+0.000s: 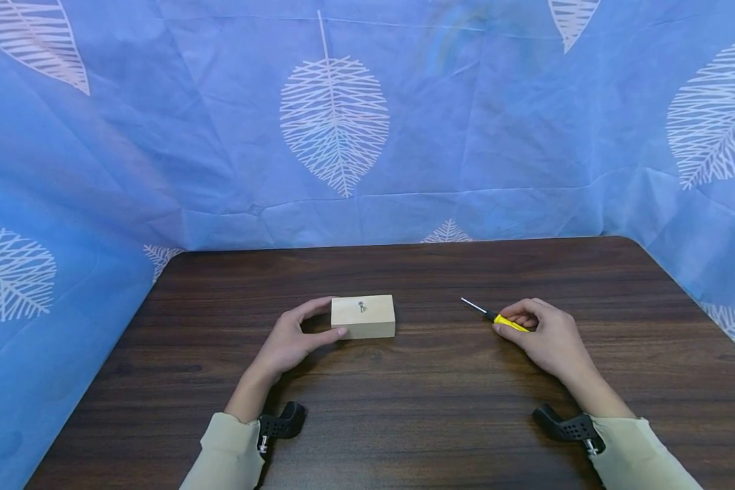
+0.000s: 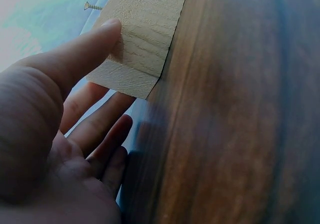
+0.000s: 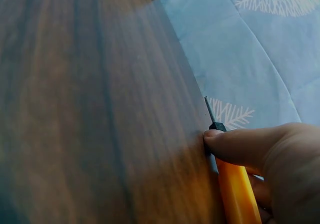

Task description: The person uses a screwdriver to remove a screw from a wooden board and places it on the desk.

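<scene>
A pale wooden block (image 1: 367, 320) lies on the dark table, with a screw (image 1: 362, 307) standing partway out of its top. My left hand (image 1: 292, 344) grips the block's left end, thumb on the near face and fingers at the far side. In the left wrist view the thumb presses the block (image 2: 150, 38), and the screw (image 2: 93, 6) sticks out beyond it. My right hand (image 1: 545, 335) holds a screwdriver with a yellow handle (image 1: 510, 322) to the right of the block. Its metal shaft (image 1: 474, 305) points left and away; the right wrist view shows the thumb at the black collar (image 3: 218, 127).
The brown wood-grain table (image 1: 429, 408) has rounded far corners. Behind it hangs a blue cloth (image 1: 441, 136) with white leaf prints. Black camera mounts (image 1: 284, 420) sit at both wrists, by the pale sleeves (image 1: 229, 452).
</scene>
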The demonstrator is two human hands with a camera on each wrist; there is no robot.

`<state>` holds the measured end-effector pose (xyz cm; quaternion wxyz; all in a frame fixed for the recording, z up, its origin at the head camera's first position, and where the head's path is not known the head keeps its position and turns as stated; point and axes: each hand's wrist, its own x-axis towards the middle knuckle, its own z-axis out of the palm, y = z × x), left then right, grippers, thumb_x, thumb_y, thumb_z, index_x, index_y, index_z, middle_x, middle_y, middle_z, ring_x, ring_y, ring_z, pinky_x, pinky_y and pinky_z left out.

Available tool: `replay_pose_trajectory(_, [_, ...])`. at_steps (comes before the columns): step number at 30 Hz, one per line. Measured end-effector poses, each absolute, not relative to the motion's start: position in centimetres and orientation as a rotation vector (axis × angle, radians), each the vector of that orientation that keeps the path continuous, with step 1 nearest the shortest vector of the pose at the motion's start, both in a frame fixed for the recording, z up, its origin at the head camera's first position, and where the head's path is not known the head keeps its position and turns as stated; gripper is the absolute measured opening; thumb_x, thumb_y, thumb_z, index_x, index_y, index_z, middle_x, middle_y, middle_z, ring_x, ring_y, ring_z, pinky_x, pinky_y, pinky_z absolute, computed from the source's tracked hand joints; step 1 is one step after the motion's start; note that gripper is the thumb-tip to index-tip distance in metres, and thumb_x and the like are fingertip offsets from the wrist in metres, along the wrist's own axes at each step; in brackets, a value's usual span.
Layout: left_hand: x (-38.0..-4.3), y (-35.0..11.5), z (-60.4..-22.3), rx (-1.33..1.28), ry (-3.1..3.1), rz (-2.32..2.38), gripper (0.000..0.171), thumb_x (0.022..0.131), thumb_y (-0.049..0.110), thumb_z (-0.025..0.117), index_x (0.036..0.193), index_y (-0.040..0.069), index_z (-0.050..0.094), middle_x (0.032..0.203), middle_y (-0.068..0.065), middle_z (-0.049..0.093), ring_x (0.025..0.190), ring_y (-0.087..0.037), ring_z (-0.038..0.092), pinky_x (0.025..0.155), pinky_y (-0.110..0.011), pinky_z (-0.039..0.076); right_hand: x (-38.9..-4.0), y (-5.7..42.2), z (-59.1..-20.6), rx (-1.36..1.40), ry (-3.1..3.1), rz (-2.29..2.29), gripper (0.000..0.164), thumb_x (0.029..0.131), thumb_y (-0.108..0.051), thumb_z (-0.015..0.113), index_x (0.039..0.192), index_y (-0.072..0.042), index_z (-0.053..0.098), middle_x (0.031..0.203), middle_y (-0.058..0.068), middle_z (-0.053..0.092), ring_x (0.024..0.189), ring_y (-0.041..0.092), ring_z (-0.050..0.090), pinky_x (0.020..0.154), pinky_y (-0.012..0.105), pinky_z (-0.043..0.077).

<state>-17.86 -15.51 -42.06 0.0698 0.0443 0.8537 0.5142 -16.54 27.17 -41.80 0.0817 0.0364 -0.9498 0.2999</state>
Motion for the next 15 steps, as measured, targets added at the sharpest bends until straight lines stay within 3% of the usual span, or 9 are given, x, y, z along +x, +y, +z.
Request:
replay_pose_trajectory(7, [-17.83,-15.41,-41.97,0.127,2.564,1.544,0.073,0.092,0.037,0.087,0.157,0.022,0.058,0.164,-0.007,0.054,0.161,-0.037,0.037,0.128,-0.068,0.031,-16.40,27.26,-41.97,0.152,-2.806,0.879,0.022,0.097,-0.029,0.083,0.114,-0.015,0.083,0.107,0.004,0.076,0.085,0.009,0.059,0.068,0.025,0.046])
replay_pose_trajectory(15, [-17.77,-15.41,-41.91,0.126,2.561,1.554,0.071,0.093,0.035,0.087,0.156,0.022,0.058,0.162,-0.007,0.056,0.160,-0.036,0.038,0.128,-0.068,0.030,-16.51,27.72,-41.79,0.166,-2.811,0.865,0.025,0.095,-0.032,0.085,0.111,-0.013,0.082,0.106,0.003,0.072,0.088,0.014,0.060,0.071,0.024,0.048])
